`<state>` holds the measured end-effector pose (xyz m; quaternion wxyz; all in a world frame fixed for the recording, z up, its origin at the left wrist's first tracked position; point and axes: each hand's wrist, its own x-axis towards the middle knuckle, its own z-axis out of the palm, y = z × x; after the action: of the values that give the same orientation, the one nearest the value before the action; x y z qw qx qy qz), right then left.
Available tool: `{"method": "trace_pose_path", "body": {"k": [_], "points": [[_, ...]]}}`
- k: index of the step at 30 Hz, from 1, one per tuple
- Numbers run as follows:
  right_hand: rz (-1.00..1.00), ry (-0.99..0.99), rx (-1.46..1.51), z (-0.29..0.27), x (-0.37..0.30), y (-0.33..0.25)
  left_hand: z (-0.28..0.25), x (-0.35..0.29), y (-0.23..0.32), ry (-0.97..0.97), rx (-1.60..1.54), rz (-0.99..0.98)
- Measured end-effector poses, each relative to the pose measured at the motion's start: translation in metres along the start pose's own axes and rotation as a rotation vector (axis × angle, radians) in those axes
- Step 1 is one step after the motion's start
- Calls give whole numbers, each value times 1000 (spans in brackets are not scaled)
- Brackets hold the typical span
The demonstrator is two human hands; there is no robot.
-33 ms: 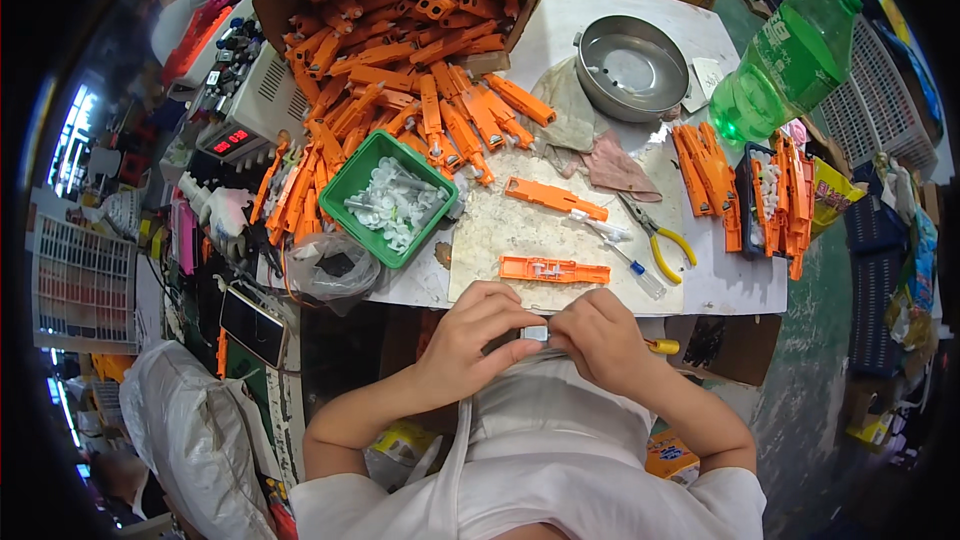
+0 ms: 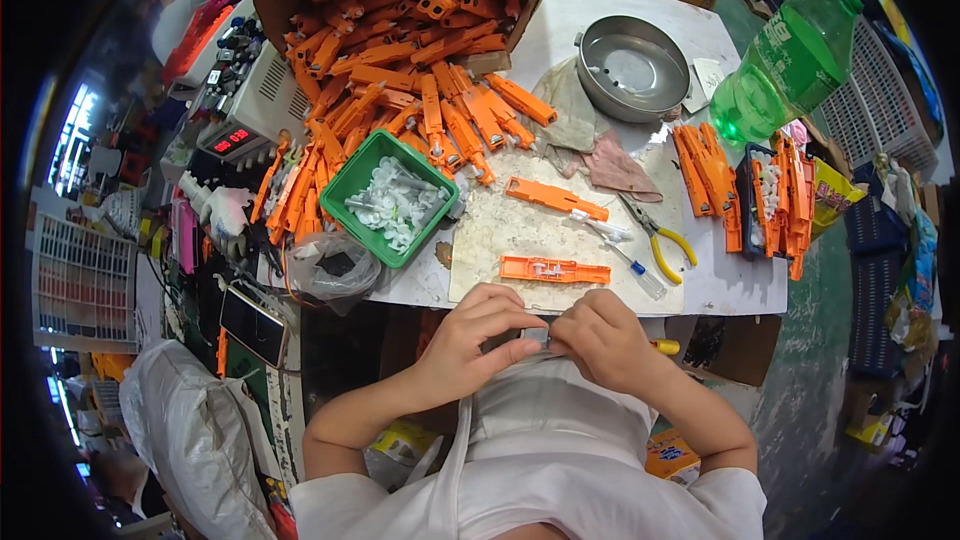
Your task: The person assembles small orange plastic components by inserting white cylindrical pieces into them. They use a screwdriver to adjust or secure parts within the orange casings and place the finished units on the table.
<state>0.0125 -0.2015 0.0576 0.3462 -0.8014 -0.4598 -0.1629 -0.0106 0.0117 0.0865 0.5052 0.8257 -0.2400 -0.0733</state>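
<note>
In front of my apron, just off the table's near edge, my left hand pinches a small grey rectangular block between thumb and fingers. My right hand is closed at the block's right end; whatever its fingertips hold is hidden. A yellow handle sticks out beyond my right wrist, and I cannot tell whether that hand grips it. Beyond my hands lies an open orange plastic housing with white parts inside. Farther back is another orange housing, near a clear-handled screwdriver and yellow-handled pliers.
A green bin of translucent plastic parts stands left of the worn board. Behind it, orange housings spill from a box. A metal bowl, a green bottle and more orange housings occupy the right side.
The grey block has tilted slightly and its face looks darker. My right hand has shifted very slightly to the right; my left hand looks almost unmoved.
</note>
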Motion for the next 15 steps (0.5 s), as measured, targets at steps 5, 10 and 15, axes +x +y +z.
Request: {"method": "trace_pose_path", "body": {"k": [5,10,15], "points": [[-151,-26,-108,-9,3,3,4,-5,-5,-24,-429,-177],[-216,-48,-157,-16,8,4,1,-5,2,-81,-592,-310],[-167,-124,-2,-16,8,2,4,-5,1,-46,-366,-141]]}}
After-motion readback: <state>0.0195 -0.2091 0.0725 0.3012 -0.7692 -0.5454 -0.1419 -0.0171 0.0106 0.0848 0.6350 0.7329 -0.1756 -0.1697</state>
